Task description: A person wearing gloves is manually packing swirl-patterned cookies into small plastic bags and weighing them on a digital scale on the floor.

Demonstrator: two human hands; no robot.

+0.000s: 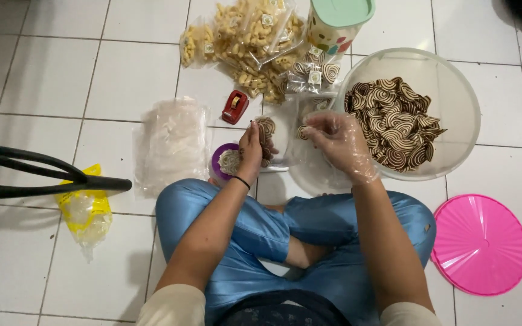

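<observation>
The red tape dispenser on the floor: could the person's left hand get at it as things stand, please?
Probably yes: the red tape dispenser lies just beyond the left hand on bare tile, nothing between, though that hand holds a bag of swirl cookies.

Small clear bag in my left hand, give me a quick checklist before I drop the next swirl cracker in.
1. Left hand holds the small clear bag with crackers inside: ok.
2. Right hand wears a clear glove: ok.
3. Swirl cracker at the right fingertips: ok.
4. Bag mouth open: cannot tell.
5. Clear bowl has crackers beside the right hand: ok.
6. Red tape dispenser close by: ok.
</observation>
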